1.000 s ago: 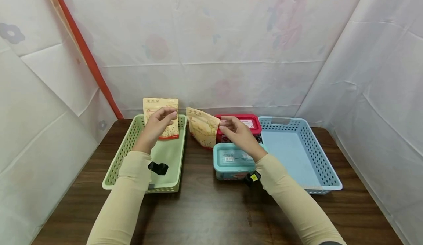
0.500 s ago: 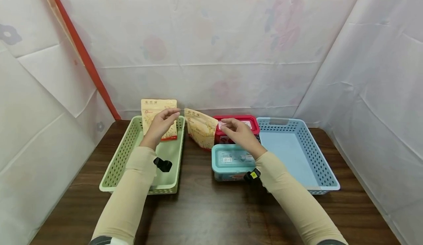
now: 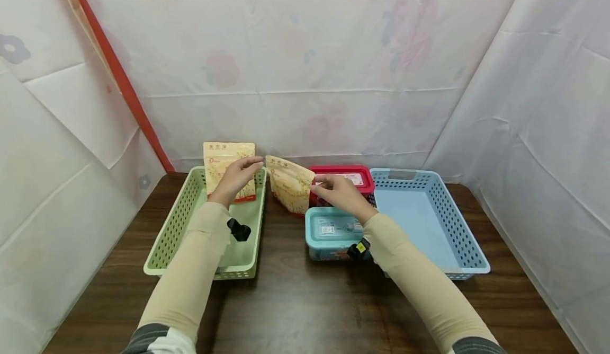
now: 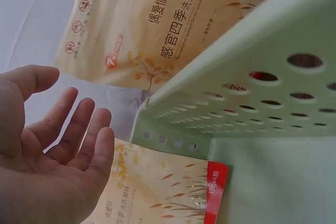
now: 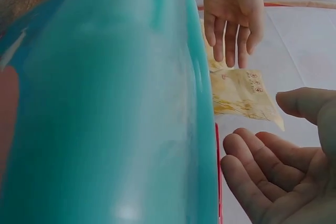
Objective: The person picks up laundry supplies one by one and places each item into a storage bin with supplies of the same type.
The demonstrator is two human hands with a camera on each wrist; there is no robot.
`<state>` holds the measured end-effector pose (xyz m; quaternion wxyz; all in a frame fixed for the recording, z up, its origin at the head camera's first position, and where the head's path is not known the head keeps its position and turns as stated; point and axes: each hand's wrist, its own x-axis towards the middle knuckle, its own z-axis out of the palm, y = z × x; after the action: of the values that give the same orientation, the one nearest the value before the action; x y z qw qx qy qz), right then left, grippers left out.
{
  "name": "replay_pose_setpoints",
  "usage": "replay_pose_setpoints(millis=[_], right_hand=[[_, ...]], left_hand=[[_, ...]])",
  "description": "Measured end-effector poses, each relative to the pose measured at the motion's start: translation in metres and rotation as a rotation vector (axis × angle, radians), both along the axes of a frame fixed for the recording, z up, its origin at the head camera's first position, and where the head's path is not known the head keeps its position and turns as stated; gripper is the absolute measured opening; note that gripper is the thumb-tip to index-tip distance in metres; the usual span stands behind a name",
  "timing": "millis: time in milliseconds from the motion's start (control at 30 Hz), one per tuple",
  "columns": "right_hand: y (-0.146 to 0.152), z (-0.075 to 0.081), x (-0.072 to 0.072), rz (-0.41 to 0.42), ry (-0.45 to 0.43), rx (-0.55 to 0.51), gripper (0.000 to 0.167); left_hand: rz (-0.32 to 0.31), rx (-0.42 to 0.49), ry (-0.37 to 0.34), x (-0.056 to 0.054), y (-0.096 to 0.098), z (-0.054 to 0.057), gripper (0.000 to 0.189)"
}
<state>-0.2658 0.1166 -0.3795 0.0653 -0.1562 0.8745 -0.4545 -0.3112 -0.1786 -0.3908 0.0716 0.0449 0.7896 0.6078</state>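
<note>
My left hand [image 3: 236, 179] hovers over the green basket [image 3: 245, 216] with fingers apart, left of a cream pouch of laundry capsules [image 3: 289, 184]. That pouch leans between the green basket and a red-lidded tub [image 3: 364, 178]. Inside the basket a second cream pouch [image 3: 214, 155] stands upright, partly hidden behind the left hand. At the first pouch's upper right corner is my right hand [image 3: 340, 192]; in the right wrist view its thumb and fingers are spread around that corner, apparently without touching. The left wrist view shows the left hand's fingers loosely bent and holding nothing.
A teal-lidded tub [image 3: 331, 227] sits in front of the red one, below the right hand. To the right lies a light blue basket [image 3: 410, 211]. White cloth [image 3: 295, 78] hangs behind and on both sides of the wooden table [image 3: 305, 311].
My left hand has moved slightly right toward the leaning pouch. The right hand has shifted a little left to the pouch's corner. Pouches, tubs and baskets stay put.
</note>
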Motion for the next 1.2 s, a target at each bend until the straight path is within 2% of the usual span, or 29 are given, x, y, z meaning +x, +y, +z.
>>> replay_pose_setpoints(millis=[233, 633, 833, 1000, 1200], right_hand=[[-0.001, 0.004, -0.003, 0.014, -0.044, 0.060, 0.044], [0.002, 0.005, -0.013, 0.064, -0.146, 0.083, 0.033], [-0.001, 0.008, -0.016, 0.061, -0.153, 0.104, 0.034], [-0.001, 0.011, -0.022, 0.074, -0.153, 0.115, 0.035], [-0.003, 0.007, -0.028, 0.087, -0.161, 0.088, 0.025]], left_hand=[[-0.003, -0.023, -0.008, -0.011, 0.003, -0.008, 0.054], [0.005, -0.028, -0.026, -0.013, 0.010, -0.010, 0.049], [0.003, 0.001, -0.029, -0.015, 0.012, -0.012, 0.048], [0.002, 0.012, -0.050, -0.015, 0.016, -0.008, 0.048], [0.011, 0.021, -0.038, -0.018, 0.017, -0.014, 0.048]])
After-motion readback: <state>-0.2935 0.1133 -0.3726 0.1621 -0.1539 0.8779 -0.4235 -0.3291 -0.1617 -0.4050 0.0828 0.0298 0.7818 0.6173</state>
